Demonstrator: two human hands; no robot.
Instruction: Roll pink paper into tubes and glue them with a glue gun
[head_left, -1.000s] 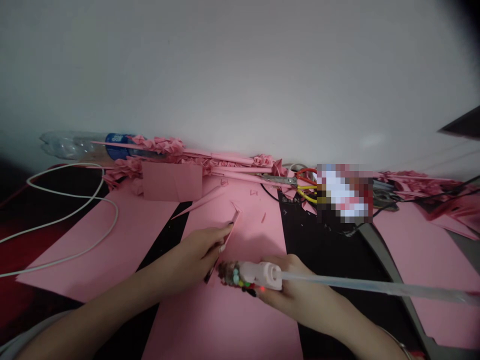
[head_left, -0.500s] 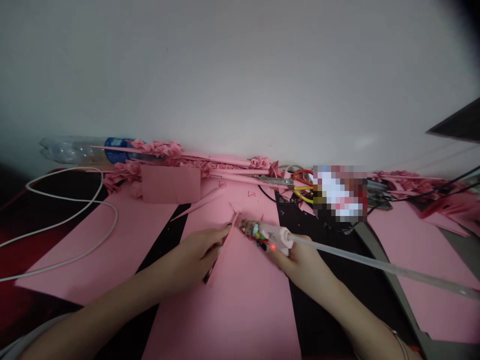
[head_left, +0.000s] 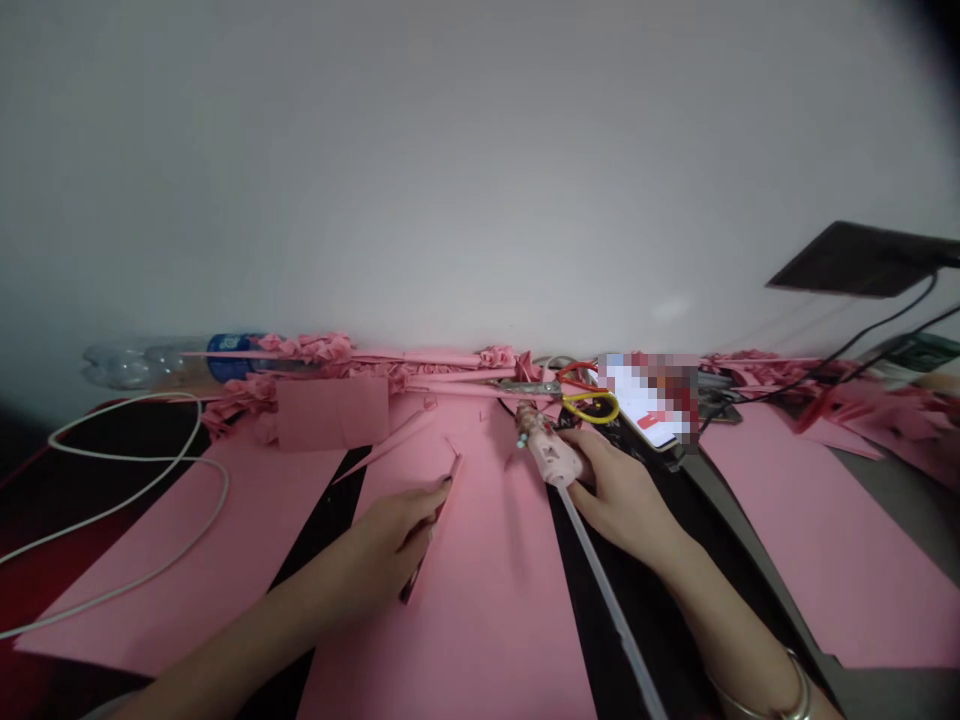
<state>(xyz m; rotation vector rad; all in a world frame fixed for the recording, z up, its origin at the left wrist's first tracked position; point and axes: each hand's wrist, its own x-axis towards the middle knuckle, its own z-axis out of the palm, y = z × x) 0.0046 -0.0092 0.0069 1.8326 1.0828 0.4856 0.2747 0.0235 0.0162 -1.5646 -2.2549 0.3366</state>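
My left hand is closed on a narrow folded strip of pink paper, tilted on edge above a large pink sheet. My right hand grips a pale glue gun with small bright decorations near its nozzle. Out of its back end a long translucent glue stick runs down toward me. The nozzle points away, toward the scissors with red and yellow handles, and stands apart from the strip. A thin pink paper cone lies beyond my left hand.
Along the wall lie crumpled pink paper flowers, a plastic bottle on its side and a pink paper block. A phone lies behind my right hand. A white cable loops at left; another pink sheet is at right.
My right hand has drawn the glue gun away from the folded strip and turned it, so the glue stick swings from rightward to toward me. My left hand still holds the strip. The view has tilted.
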